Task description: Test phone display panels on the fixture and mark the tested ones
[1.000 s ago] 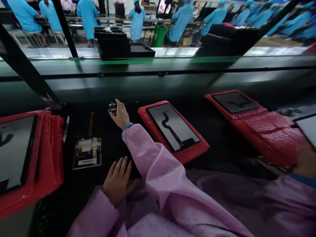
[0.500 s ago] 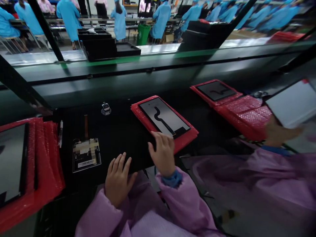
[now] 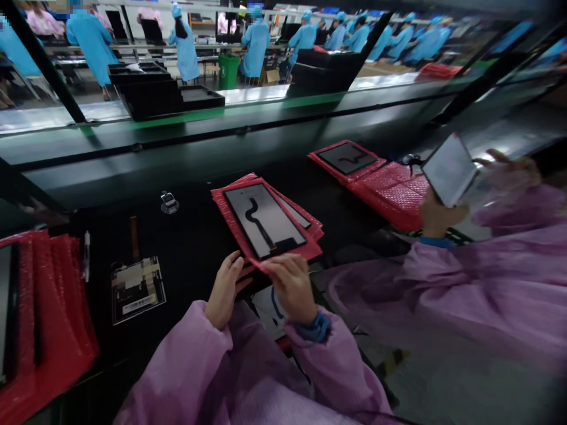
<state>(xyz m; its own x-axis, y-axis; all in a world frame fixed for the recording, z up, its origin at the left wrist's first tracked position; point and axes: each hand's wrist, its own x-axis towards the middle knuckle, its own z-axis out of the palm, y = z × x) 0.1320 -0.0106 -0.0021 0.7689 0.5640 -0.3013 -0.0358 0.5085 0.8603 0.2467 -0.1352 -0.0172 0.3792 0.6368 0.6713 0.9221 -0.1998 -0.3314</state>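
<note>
My left hand [image 3: 225,288] and my right hand [image 3: 290,285] both grip the near edge of a red bubble-wrap sleeve [image 3: 230,221] at the middle of the dark bench. A display panel [image 3: 264,219] with a black flex cable lies on top of that sleeve, and the sleeve's near end is lifted. Another panel peeks out from under it on the right. Both my sleeves are pink.
A small clicker counter [image 3: 169,202] stands behind the sleeve to the left. A taped circuit module [image 3: 136,287] and a pen [image 3: 85,254] lie at left beside a stack of red sleeves [image 3: 48,313]. A co-worker's hand [image 3: 436,217] at right holds a panel [image 3: 449,169] over more red sleeves [image 3: 381,186].
My right hand came back from the clicker counter to the red sleeve. My left hand moved up from the bench edge to it. Both now grip and lift its near edge.
</note>
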